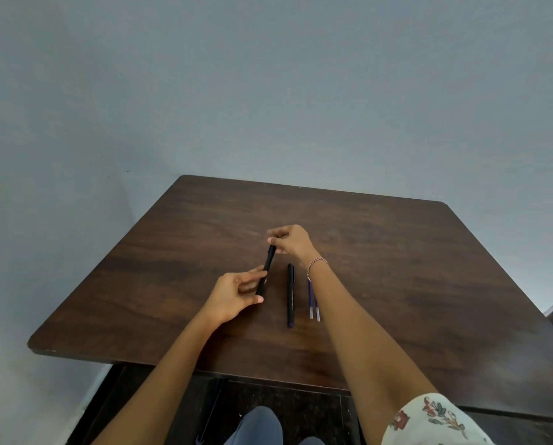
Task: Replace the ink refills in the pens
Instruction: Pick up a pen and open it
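A black pen is held above the dark wooden table, pointing away from me. My left hand grips its near end between thumb and fingers. My right hand pinches its far end with the fingertips. A second black pen lies flat on the table just right of my left hand. Two thin blue refills with clear ends lie side by side to the right of that pen, partly under my right wrist.
The table stands against a pale grey wall, its far edge and left corner close to it. My knees and a dark floor show below the table's near edge. A thread bracelet is on my right wrist.
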